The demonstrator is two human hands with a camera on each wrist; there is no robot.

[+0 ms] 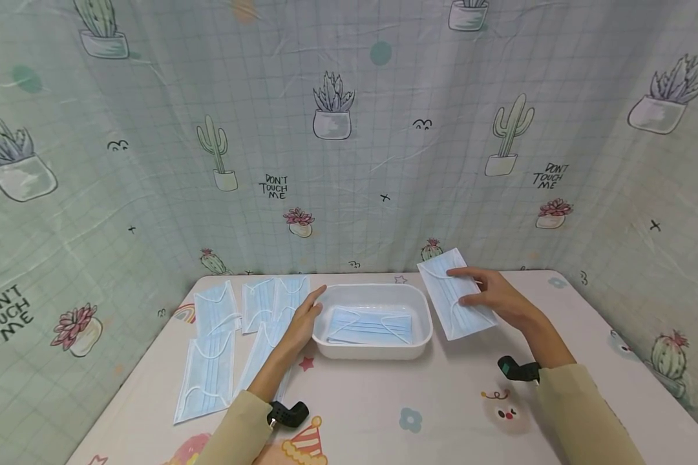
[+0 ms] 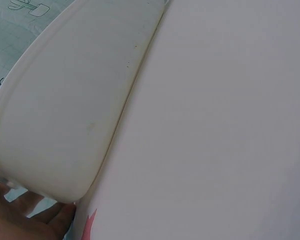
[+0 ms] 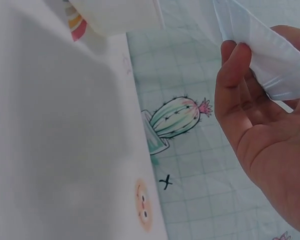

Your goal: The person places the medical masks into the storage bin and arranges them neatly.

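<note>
Holding a mask [image 1: 444,294] pinched in my right grip [image 1: 499,297], outside the white tub [image 1: 372,352] just past its two o'clock, while my left grip [image 1: 300,324] clasps its nine-o'clock end, I'd keep the mask flat.

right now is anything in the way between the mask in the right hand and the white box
Nothing visible except the right rim of the white box: the right hand holds the mask up beside it, and the box's top is open. The left hand is at the opposite end.
</note>
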